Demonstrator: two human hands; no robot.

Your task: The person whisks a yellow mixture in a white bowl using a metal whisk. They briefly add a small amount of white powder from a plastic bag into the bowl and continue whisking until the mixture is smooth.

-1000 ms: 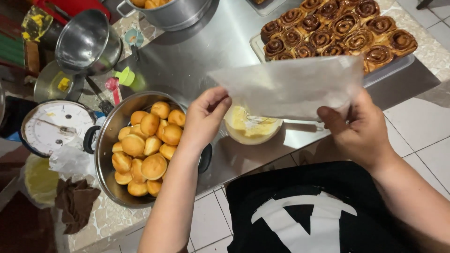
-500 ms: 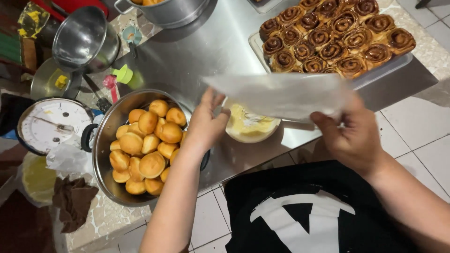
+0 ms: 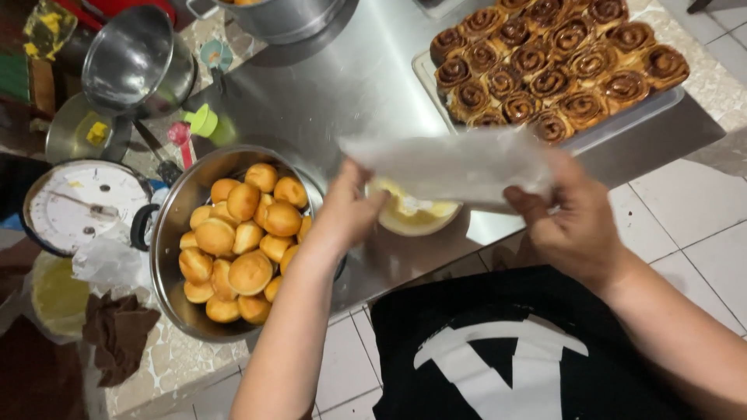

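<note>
I've got both hands on the thin translucent plastic bag, stretched flat above the steel counter: left hand pinching its left end, fingers closed on the film, right hand clamped on the right end. The bag's long axis runs left to right between them, straight over the small pale bowl of yellow cream near the counter's front edge. Just behind sits the metal tray of brown swirled rolls, close to my right hand; beside my left wrist, the round steel bowl of golden buns. Open steel lies further back, centre.
</note>
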